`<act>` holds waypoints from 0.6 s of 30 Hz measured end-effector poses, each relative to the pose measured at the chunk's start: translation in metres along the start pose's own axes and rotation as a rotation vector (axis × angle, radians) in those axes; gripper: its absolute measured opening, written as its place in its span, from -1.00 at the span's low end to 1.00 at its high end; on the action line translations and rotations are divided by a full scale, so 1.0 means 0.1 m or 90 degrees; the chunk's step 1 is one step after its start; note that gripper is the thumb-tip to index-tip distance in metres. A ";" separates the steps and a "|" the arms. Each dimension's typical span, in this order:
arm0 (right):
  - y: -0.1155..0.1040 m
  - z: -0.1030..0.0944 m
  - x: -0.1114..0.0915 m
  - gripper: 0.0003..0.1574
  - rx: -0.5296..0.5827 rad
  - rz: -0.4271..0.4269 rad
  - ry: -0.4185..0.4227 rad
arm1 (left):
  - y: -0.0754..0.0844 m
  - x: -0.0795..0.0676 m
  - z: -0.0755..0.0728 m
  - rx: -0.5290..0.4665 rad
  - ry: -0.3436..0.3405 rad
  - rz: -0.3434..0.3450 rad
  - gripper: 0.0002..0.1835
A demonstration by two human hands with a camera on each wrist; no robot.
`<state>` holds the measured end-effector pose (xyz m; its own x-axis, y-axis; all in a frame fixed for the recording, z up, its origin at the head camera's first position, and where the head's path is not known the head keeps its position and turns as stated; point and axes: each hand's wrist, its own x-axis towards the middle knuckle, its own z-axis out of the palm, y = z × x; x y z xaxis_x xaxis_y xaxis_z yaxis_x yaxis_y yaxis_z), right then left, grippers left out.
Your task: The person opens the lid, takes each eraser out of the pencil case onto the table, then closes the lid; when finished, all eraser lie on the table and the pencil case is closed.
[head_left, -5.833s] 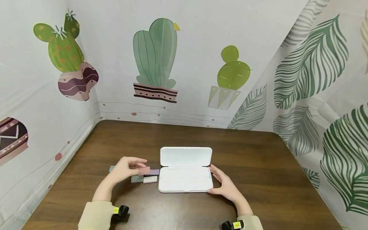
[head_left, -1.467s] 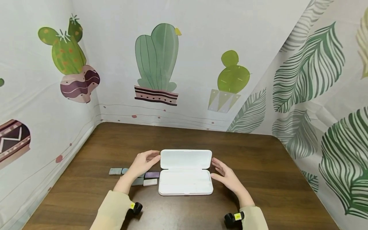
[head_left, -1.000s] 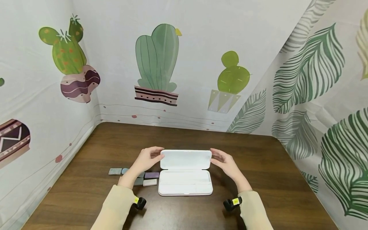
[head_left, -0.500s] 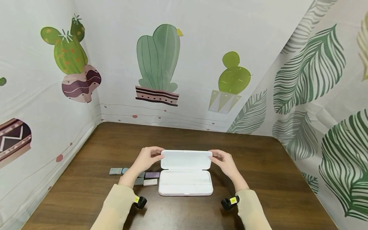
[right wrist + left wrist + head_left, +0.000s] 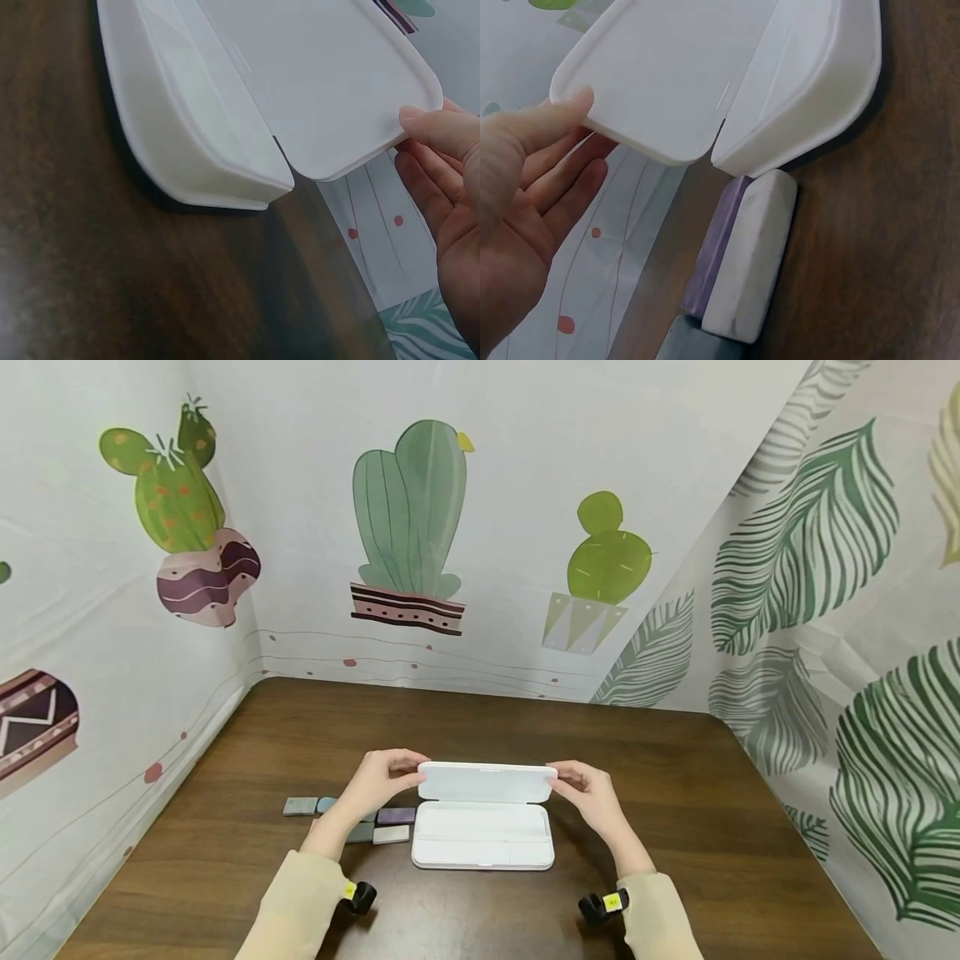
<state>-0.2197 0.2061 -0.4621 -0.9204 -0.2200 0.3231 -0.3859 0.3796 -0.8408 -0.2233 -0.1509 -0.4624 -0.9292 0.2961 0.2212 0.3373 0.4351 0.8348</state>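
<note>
A white plastic pencil case [image 5: 483, 857] lies on the table with its hinged lid [image 5: 486, 783] raised and leaning up from the back edge. The lid's left corner is pinched by my left hand [image 5: 377, 779], thumb on the inner face and fingers behind. My right hand [image 5: 590, 792] holds the opposite corner the same way, as the right wrist view shows with the thumb [image 5: 420, 120] on the inner face. Inside the base, a long tray [image 5: 465, 827] with a divider shows. Against its left end are a purple block [image 5: 716, 247] and a white block [image 5: 754, 251], eraser-like in shape.
More small blocks lie to the left, partly behind my left forearm: a grey-green block [image 5: 301, 807], a blue one [image 5: 326, 805] and a dark grey one [image 5: 361, 833]. The brown wooden table [image 5: 480, 718] meets patterned cloth walls [image 5: 510, 527] at the back and sides.
Earlier my left hand held a pinkish block above the others and my right hand touched the base's right side. Both hands then moved to the lid's corners, and the lid now tilts further forward.
</note>
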 end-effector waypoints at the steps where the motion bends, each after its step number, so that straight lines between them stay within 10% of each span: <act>1: -0.05 -0.01 -0.02 -0.74 -0.002 -0.004 -0.001 | 0.00 -0.01 0.00 -0.008 -0.006 -0.005 -0.70; 9: -0.23 -0.03 -0.15 -0.79 -0.006 -0.034 -0.010 | -0.02 -0.08 -0.01 0.008 -0.070 -0.030 -0.60; 18: 0.10 -0.01 -0.27 -0.77 0.025 -0.060 -0.043 | -0.04 -0.13 -0.01 0.004 -0.130 -0.046 -0.53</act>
<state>-0.1992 0.2168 -0.4790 -0.8733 -0.3133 0.3730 -0.4666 0.3185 -0.8251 -0.2127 -0.1573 -0.4676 -0.9012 0.4300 0.0542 0.2732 0.4666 0.8412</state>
